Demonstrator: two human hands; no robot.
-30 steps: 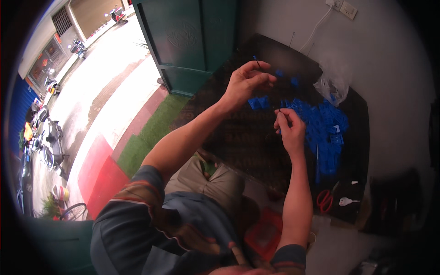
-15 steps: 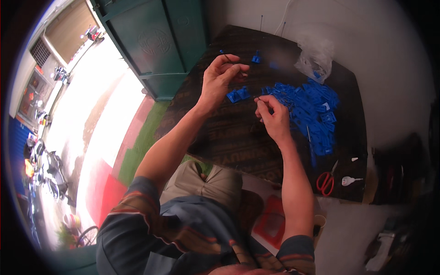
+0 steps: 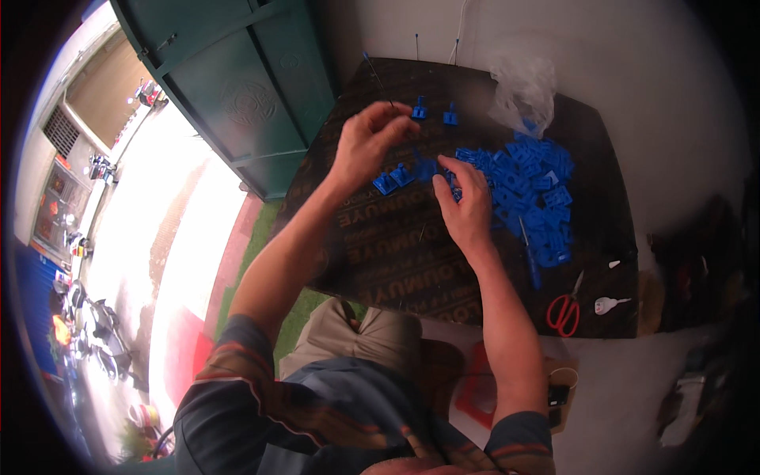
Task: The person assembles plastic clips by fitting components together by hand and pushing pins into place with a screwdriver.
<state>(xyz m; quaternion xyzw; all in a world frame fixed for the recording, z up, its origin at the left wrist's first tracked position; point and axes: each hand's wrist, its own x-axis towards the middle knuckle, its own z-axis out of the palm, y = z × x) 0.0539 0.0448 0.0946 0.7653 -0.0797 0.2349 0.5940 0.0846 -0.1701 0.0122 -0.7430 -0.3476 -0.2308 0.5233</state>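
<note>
My left hand (image 3: 370,138) is closed in a pinch over the far left of the table, on a thin dark rod (image 3: 379,76) with a blue tip that slants up and left. The rod's lower end is hidden by my fingers. My right hand (image 3: 465,202) is open, thumb and index finger apart, at the left side of a pile of blue plastic pieces (image 3: 534,178). A blurred blue piece (image 3: 426,168) shows just beyond its fingertips. Two blue parts (image 3: 384,184) sit between my hands, and two small blue stands (image 3: 419,109) are farther back.
A clear plastic bag (image 3: 524,95) lies behind the pile, and a blue-handled tool (image 3: 532,257) rests at its near side. Red-handled scissors (image 3: 564,315) and a white object (image 3: 608,305) are near the table's right edge. A green metal door (image 3: 245,95) stands to the left.
My right hand has gone from a pinch to parted fingers. More of the blue-tipped rod shows above my left hand. The whole view has shifted slightly.
</note>
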